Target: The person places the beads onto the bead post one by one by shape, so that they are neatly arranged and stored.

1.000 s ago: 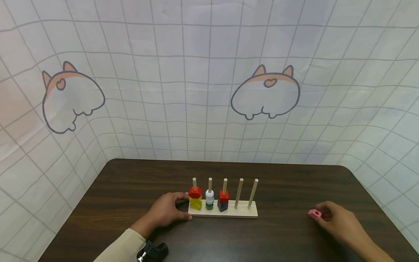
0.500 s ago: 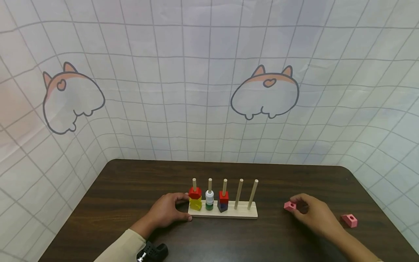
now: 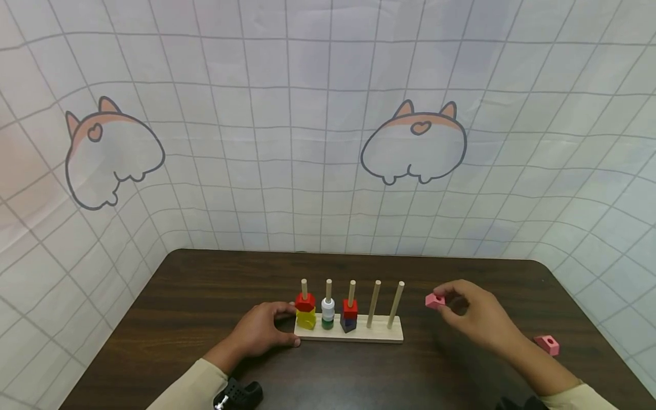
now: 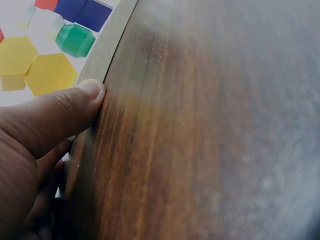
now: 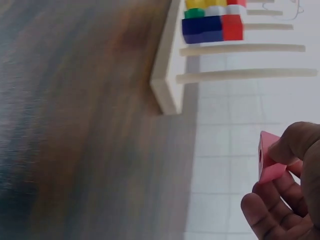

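In the head view, my left hand (image 3: pixel 260 329) holds the left end of a wooden peg board (image 3: pixel 359 335), thumb along its front edge. Yellow hexagonal blocks (image 3: pixel 306 319) with a red one (image 3: pixel 305 302) above sit on the leftmost peg. The second peg carries a green bead (image 3: pixel 328 323) under white ones (image 3: pixel 328 308). On the middle peg, a red block (image 3: pixel 351 308) tops dark blue ones (image 3: pixel 349 324). Two bare pegs (image 3: pixel 374 303) stand at the right. My right hand (image 3: pixel 484 319) pinches a pink block (image 3: pixel 435 300) with a hole, raised right of the board.
Another pink block (image 3: pixel 548 345) lies on the dark wooden table (image 3: pixel 220 285), beside my right forearm. A white gridded cloth (image 3: pixel 328 142) with drawn animal shapes hangs behind the table. A black band (image 3: pixel 241 393) is at my left wrist.
My right hand has moved left and up toward the peg board with the pink block, uncovering a second pink block on the table. The left hand and board stay put.
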`<state>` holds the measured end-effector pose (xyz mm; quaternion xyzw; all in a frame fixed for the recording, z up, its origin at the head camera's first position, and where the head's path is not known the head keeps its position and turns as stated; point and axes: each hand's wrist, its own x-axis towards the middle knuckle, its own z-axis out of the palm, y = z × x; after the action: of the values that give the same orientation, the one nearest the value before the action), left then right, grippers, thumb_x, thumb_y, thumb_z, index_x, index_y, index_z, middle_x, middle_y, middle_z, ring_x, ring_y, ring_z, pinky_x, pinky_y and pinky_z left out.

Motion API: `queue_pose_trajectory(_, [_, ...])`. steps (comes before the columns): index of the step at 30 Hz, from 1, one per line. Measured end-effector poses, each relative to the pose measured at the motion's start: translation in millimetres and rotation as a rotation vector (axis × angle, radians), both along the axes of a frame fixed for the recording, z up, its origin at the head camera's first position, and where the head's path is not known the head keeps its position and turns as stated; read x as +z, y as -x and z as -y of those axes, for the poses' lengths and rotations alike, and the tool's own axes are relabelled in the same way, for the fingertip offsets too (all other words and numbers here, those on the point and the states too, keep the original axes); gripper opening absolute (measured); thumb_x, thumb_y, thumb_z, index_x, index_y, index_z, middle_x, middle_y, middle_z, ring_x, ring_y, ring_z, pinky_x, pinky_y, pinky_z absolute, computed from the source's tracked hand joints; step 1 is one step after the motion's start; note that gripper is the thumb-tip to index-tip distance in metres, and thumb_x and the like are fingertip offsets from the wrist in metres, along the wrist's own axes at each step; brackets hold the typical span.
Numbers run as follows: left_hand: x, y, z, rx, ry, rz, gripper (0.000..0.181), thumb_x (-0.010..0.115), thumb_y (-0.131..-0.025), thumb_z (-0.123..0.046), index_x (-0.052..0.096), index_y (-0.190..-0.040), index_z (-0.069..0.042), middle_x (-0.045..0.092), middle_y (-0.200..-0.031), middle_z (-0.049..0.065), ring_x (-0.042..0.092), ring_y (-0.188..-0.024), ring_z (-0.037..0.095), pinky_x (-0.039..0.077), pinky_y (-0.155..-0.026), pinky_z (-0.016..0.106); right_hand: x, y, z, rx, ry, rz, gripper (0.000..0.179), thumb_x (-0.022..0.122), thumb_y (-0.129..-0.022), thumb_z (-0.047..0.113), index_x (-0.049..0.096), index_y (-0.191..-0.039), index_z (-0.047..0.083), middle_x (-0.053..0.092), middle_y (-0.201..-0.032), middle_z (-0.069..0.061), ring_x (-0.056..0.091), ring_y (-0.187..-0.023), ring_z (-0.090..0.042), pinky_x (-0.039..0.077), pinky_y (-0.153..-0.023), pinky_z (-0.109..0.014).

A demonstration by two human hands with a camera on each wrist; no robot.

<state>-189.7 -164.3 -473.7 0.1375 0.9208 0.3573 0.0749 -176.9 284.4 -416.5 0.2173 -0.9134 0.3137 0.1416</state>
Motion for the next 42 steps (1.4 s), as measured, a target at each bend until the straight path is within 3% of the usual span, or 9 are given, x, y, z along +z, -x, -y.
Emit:
queue_pose_trajectory(14, [1.1,0.1,0.2,-0.003,-0.003,0.007,0.064,0.093,-0.073,-0.042,0.07,-0.127,-0.017,0.07,-0.129,0.004,0.058,-0.128,0.031,0.043,-0.105,0.059,38.3,9.6,15.1,0.15,-0.015,-0.1,0.035,0.08,-0.083,-0.004,0.069,-0.111,0.015,0.065,-0.104,0.008,0.064,-0.084,-0.006,0.058,-0.072,-0.033])
queue_pose_trajectory(26, [1.6,-0.2,-0.2,0.004,0.003,0.006,0.064,0.093,-0.073,-0.042,0.07,-0.127,-0.016,0.069,-0.13,0.004,0.057,-0.129,0.031,0.042,-0.106,0.059,62.7,15.3,31.1,0.196,0.004,-0.088,0.03,0.08,-0.086,0.001,0.07,-0.112,0.014,0.066,-0.102,0.008,0.065,-0.08,-0.006,0.058,-0.069,-0.032])
queue_pose_trajectory(42, [3.0,-0.7,0.2,0.003,0.003,0.007,0.065,0.093,-0.073,-0.041,0.07,-0.128,-0.016,0.07,-0.129,0.004,0.057,-0.129,0.031,0.042,-0.106,0.059,69.9,18.8,66.0,0.321,0.062,-0.071,0.03,0.08,-0.087,0.003,0.071,-0.113,0.016,0.065,-0.104,0.008,0.063,-0.083,-0.007,0.058,-0.071,-0.033])
